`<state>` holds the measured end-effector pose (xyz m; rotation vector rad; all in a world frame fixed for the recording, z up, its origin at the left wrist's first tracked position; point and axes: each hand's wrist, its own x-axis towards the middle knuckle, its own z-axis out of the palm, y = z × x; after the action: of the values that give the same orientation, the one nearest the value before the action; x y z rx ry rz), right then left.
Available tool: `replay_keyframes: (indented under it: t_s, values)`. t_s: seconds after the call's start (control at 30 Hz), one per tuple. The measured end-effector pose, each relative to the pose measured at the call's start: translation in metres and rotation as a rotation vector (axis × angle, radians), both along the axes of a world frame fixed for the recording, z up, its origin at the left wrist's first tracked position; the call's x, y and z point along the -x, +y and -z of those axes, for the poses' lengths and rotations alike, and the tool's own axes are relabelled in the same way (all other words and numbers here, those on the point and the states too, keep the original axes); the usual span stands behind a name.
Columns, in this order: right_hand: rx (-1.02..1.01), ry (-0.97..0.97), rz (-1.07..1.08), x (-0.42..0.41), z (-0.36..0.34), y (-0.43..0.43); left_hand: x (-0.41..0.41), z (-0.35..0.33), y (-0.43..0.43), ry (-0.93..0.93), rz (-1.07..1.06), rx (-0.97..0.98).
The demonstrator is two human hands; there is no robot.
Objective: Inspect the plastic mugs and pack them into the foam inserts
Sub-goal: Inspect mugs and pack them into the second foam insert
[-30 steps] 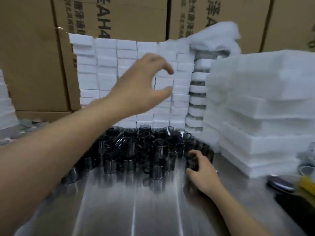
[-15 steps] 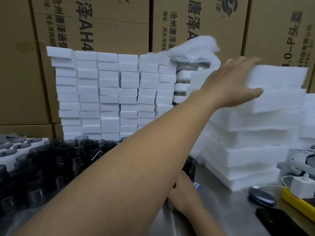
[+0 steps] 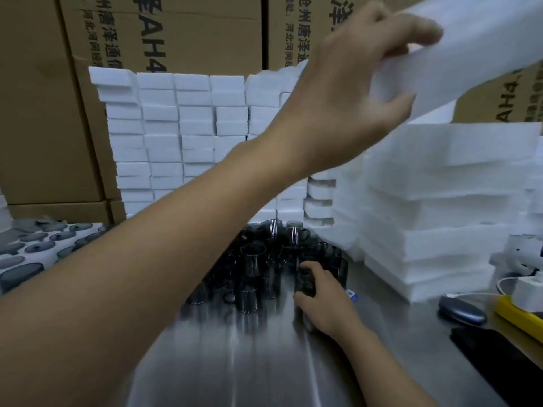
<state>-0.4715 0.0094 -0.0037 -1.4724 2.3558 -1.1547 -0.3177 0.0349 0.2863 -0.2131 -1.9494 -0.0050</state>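
Reaching across the bench (image 3: 235, 362), the person's left hand (image 3: 352, 92) grips one white foam insert (image 3: 484, 45) by its near edge, its fingers (image 3: 417, 30) curled over the top and the thumb pressed underneath; the insert hangs tilted in the air above the stack of foam inserts (image 3: 440, 215) that stands at the bench's far right side, though motion blur hides the finer detail of the grip. The right hand (image 3: 326, 301) rests low on the bench, curled round a dark mug (image 3: 304, 282) at the near right of the cluster of dark mugs (image 3: 252, 259), which stands on the middle of the bench toward its far edge. Behind the cluster, along the far edge, rises a wall of small white foam blocks (image 3: 176, 127), with printed cartons (image 3: 191, 30) behind it. At the left edge lies a white sheet carrying dark round lids (image 3: 29, 251). Near the right edge sit a grey rounded case (image 3: 461, 311), a yellow bar (image 3: 517, 317) and a black phone (image 3: 499, 356)
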Motion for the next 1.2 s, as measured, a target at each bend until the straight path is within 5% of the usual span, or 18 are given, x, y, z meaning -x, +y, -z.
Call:
replay_keyframes:
  t_s: [0.27,0.5,0.6,0.8,0.97,1.2]
  values:
    - [0.003,-0.004,0.022,0.002,0.001,-0.003,-0.183,0.126,-0.036,-0.318,-0.173,-0.236]
    - [0.018,0.010,0.040,-0.002,-0.004,-0.001,-0.262,0.216,-0.055,-0.694,-0.359,-0.448]
    - [0.044,-0.012,0.047,-0.004,-0.002,0.000,-0.260,0.233,-0.063,-0.871,-0.526,-0.363]
    - [0.045,-0.025,0.046,-0.003,-0.001,-0.001,-0.208,0.224,-0.064,-0.813,-0.508,-0.244]
    - [0.075,-0.036,0.037,0.000,0.000,-0.003,-0.149,0.215,-0.077,-1.024,-0.440,-0.337]
    - [0.068,-0.001,0.026,0.005,0.004,-0.010,-0.143,0.229,-0.097,-0.999,-0.418,-0.441]
